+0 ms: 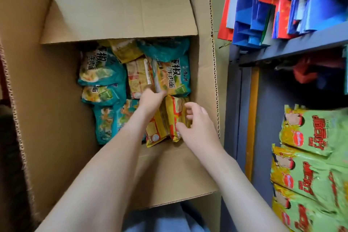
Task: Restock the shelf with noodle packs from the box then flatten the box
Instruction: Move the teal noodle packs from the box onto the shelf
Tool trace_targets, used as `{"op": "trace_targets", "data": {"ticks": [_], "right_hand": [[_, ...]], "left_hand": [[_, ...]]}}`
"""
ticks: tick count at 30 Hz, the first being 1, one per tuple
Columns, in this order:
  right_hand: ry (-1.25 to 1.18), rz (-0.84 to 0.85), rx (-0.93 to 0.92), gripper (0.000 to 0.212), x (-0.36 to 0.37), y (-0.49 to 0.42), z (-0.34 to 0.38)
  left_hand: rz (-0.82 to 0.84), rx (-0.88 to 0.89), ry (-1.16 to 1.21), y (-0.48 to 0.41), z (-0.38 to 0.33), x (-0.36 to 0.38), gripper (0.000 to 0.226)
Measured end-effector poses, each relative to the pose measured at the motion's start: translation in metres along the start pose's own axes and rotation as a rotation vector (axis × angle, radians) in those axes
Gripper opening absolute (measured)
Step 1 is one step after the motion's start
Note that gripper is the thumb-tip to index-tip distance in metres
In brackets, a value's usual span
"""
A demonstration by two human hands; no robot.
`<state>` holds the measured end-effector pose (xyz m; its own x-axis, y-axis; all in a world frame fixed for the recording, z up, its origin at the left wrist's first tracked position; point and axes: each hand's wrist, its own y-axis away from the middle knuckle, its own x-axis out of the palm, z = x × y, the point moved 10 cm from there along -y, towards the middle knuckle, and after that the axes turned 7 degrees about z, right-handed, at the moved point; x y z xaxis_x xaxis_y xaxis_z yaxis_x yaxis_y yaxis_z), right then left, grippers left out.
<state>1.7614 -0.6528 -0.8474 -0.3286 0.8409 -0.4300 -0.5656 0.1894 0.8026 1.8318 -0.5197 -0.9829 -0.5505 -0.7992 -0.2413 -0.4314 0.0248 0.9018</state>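
An open cardboard box (120, 15) stands below me, flaps spread, with several teal and yellow noodle packs inside. My left hand (150, 100) reaches deep into the box and grips the lower edge of a teal-and-yellow noodle pack (173, 77) at the right. My right hand (197, 122) hovers over upright yellow packs (176, 117) near the box's right wall, fingers loosely curled, thumb touching a pack, holding nothing. Teal packs (101, 69) lie at the left of the box.
A dark metal shelf (293, 45) stands to the right. Green-and-yellow noodle packs (308, 158) lie stacked on its lower level. Blue and red paper bags (267, 11) hang on the level above. The box's near flap (169, 179) lies under my forearms.
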Motion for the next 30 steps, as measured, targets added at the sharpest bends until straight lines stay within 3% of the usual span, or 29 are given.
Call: {"op": "trace_targets", "data": {"ticks": [12,15,20,26,30], "right_hand": [[-0.199,0.027,0.033,0.049,-0.023,0.025,0.011],[-0.252,0.061,0.027,0.048,-0.034,0.045,0.033],[-0.333,0.060,0.066,0.045,-0.071,0.089,0.068],[-0.404,-0.044,0.129,0.059,-0.141,0.156,0.092],[-0.714,-0.083,0.142,0.058,-0.181,0.198,0.099]], "left_hand": [[-0.068,-0.117,0.046,0.021,-0.023,-0.014,0.060],[-0.051,-0.180,0.162,0.059,-0.020,-0.037,0.043],[0.039,-0.266,0.473,0.147,-0.027,-0.062,0.031],[0.215,-0.188,0.453,0.256,-0.075,-0.077,0.019],[0.461,-0.012,0.427,0.326,-0.138,-0.062,0.014]]}}
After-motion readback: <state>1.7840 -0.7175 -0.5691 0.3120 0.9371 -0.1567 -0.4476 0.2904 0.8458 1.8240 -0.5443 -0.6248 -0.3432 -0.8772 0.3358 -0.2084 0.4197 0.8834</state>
